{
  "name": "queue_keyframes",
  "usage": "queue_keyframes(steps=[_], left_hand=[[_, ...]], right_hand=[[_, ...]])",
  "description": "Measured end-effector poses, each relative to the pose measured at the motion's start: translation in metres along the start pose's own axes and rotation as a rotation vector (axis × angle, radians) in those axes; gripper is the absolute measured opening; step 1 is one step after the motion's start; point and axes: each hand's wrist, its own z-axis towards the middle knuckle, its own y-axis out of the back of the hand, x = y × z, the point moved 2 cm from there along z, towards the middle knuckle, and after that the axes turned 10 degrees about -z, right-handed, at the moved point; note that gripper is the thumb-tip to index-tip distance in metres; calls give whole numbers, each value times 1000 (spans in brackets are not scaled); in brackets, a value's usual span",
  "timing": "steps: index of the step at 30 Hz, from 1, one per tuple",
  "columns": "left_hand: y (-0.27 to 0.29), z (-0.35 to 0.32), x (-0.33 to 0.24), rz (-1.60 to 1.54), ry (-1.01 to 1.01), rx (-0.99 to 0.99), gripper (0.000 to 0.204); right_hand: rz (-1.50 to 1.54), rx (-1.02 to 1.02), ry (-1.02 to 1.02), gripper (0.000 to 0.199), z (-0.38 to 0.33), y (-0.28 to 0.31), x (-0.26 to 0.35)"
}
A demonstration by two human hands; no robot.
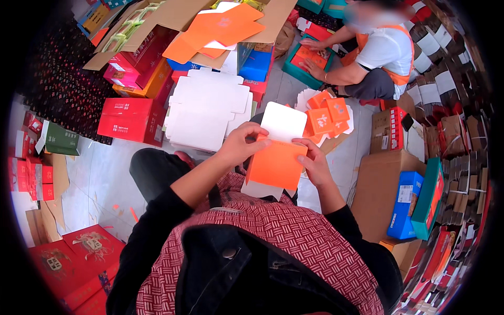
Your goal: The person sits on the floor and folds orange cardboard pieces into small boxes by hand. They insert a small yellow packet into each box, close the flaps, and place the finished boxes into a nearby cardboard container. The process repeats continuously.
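Above my lap I hold a partly folded orange carton (275, 165) between both hands. Its white inner flap (284, 122) stands up at the far end, and a pale flap (262, 190) hangs at the near end. My left hand (242, 144) pinches the carton's upper left edge, thumb on top. On the right edge, my right hand (314, 161) grips with the thumb over the orange face and fingers behind. Just beyond lie several small folded orange boxes (321, 121). To their left is a stack of flat white carton blanks (202, 113).
A co-worker (380, 58) crouches at the far right, both hands on a green box (294, 65) with orange contents. Flat orange blanks (220, 29) lie on an open cardboard box. A red carton (128, 119) stands left; a large brown carton (380, 184) stands right, near a blue box (406, 205).
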Motion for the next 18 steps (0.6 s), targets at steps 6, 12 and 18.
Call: queue_keyframes(steps=[6, 12, 18], left_hand=[[4, 12, -7, -103, 126, 72, 22], [7, 15, 2, -148, 125, 77, 27], [-1, 5, -10, -140, 23, 130, 29]], right_hand=[[34, 43, 112, 34, 16, 11, -15], [112, 17, 155, 31, 19, 8, -1], [355, 83, 268, 19, 36, 21, 44]])
